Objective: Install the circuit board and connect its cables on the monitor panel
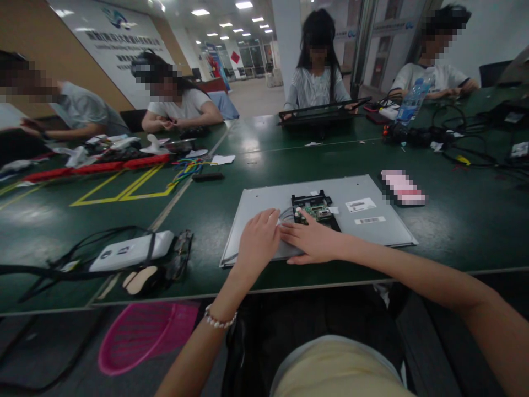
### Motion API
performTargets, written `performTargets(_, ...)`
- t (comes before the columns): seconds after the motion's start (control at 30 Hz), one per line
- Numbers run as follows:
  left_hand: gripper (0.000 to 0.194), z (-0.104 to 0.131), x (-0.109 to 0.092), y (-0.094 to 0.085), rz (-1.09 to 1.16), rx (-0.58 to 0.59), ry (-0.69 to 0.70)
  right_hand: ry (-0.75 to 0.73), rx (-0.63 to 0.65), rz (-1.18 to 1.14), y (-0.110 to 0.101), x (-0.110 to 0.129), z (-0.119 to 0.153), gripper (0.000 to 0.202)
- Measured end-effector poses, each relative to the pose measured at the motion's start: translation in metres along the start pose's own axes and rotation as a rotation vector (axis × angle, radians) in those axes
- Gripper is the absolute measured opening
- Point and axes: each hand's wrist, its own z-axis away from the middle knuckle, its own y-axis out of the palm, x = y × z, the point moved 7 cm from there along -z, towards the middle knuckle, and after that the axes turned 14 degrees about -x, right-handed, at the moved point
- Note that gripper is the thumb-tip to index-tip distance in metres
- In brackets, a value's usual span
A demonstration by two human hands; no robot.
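A flat grey display panel [264, 201] lies on the green table in front of me, its metal back up. In its middle sits a green circuit board [316, 213] in a black bracket [312, 198], with thin grey cables [286, 214] running off its left side. My left hand [261, 237] rests on the panel beside these cables, fingers bent and close together; what is under the fingertips is hidden. Reaching in from the right, my right hand [309, 238] lies over the panel with fingers stretched out. One finger touches near the board's left edge, others meet the left hand's fingertips.
A pink phone [403, 187] is right of the panel. To the left lie a white power bank [132, 251] with black cables and a computer mouse [142, 280]. A pink basket [144, 336] stands below the table edge. Several people sit opposite, one behind a black frame [324, 113].
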Motion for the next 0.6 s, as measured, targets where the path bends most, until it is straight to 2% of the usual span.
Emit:
performTargets(0.2, 0.037, 0.018, 0.000, 0.024, -0.070, 0.156, -0.041, 0.047, 0.023, -0.063, 0.002, 0.003, 0.009, 0.072)
performTargets(0.37, 0.041, 0.026, 0.007, 0.027, -0.051, 0.122, -0.148, 0.067, 0.025, -0.098, 0.002, 0.004, 0.012, 0.074)
performTargets(0.6, 0.045, 0.029, 0.009, 0.028, -0.042, 0.079, -0.218, 0.126, 0.058, -0.116, -0.008, 0.012, 0.020, 0.070)
